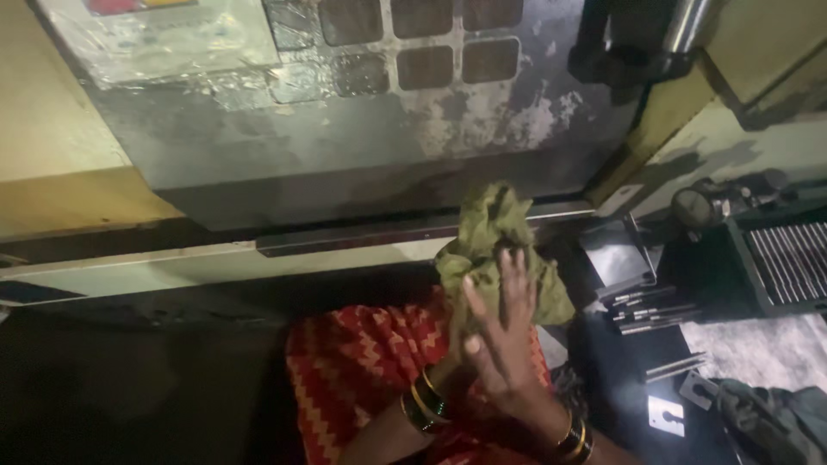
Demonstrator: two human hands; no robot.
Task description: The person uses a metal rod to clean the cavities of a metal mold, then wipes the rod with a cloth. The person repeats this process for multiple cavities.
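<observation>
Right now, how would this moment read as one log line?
hands: both pressed on olive-green rag | place: before worn grey machine panel | nearby: metal rods at right

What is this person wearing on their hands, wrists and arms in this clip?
Both hands are bare, with no gloves. The left hand has dark and gold bangles stacked at the wrist. The right hand has similar dark and gold bangles. The forearms show no sleeves. Below them is red cloth with an orange zigzag pattern.
</observation>
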